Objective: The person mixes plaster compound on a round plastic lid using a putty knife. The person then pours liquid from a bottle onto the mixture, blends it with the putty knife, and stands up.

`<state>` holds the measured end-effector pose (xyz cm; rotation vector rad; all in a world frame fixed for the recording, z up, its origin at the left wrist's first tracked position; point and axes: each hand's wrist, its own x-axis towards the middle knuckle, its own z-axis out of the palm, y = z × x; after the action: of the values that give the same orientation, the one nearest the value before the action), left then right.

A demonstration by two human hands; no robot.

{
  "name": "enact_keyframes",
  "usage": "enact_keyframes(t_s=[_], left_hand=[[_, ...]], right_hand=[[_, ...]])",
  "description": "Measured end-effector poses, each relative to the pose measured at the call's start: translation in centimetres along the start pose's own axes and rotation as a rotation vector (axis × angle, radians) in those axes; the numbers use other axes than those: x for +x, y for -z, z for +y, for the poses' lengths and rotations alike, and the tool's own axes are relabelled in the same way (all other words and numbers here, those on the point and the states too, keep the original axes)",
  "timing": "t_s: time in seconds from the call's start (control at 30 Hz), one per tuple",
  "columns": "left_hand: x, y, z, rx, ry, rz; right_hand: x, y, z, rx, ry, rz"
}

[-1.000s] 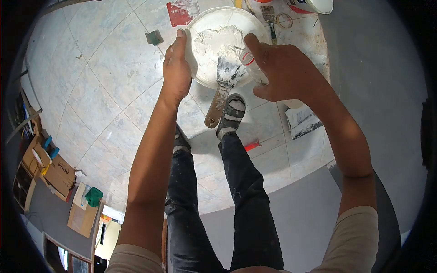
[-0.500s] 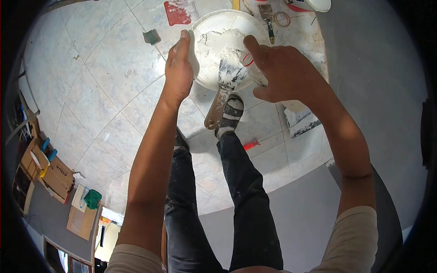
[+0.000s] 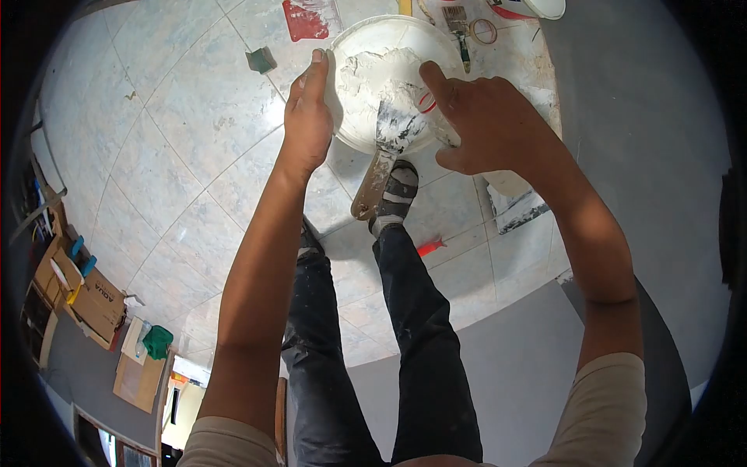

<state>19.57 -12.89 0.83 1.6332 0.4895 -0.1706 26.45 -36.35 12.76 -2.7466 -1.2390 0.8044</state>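
Note:
A white bucket point(image 3: 426, 33) holds thick white paste point(image 3: 381, 66), lumpy at the far side and smoother nearer me. My left hand point(image 3: 310, 117) is closed on the bucket's left rim, thumb on top. Over the right side of the bucket, my right hand point(image 3: 490, 121) is curled round a small, clear-looking container point(image 3: 427, 101) with a red ring at its mouth; the fingers hide most of it. A wide putty knife point(image 3: 373, 183) leans on the near rim, its smeared blade in the paste and its handle towards me. Neither hand touches the knife.
Beyond the bucket lie a red scraper point(image 3: 306, 22), a paintbrush point(image 3: 459, 35) and a tape roll point(image 3: 483, 31). A green block point(image 3: 261, 60) sits on the tiled floor point(image 3: 187, 140). A smeared flat tool point(image 3: 515, 206) and a red object point(image 3: 429, 247) lie nearer. Cardboard boxes point(image 3: 101, 307) stand far left.

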Motion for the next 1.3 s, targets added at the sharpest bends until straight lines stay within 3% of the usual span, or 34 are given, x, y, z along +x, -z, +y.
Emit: enact_keyframes(t_s=[0.13, 0.2, 0.3, 0.4, 0.63, 0.73, 0.93, 1.13, 1.3], left_hand=[[-0.5, 0.1, 1.9, 0.072, 0.118, -0.021], [-0.3, 0.0, 2.2, -0.04, 0.266, 0.02], [-0.4, 0.3, 1.4, 0.032, 0.111, -0.003], [-0.3, 0.4, 1.4, -0.079, 0.235, 0.023], [-0.8, 0.3, 0.7, -0.12, 0.249, 0.042], [-1.1, 0.5, 0.4, 0.038, 0.057, -0.034], [-1.8, 0.6, 1.4, 0.08, 0.083, -0.018], [-1.4, 0.5, 0.4, -0.054, 0.244, 0.024], [-1.4, 1.0, -2.4, 0.021, 0.025, -0.07]], right_hand=[[0.1, 0.2, -0.3, -0.007, -0.013, -0.035], [0.1, 0.1, -0.4, -0.012, -0.022, -0.058], [0.0, 0.3, -0.6, -0.002, -0.023, -0.033], [0.0, 0.5, -0.8, 0.011, -0.048, -0.074], [0.0, 1.0, -1.0, -0.02, -0.032, -0.084], [0.0, 0.9, -1.1, -0.016, -0.027, -0.085], [0.0, 0.8, -1.7, -0.01, -0.034, -0.102], [0.1, 0.7, -1.8, -0.001, -0.026, -0.087], [-0.1, 1.1, -2.2, -0.003, -0.04, -0.125]])
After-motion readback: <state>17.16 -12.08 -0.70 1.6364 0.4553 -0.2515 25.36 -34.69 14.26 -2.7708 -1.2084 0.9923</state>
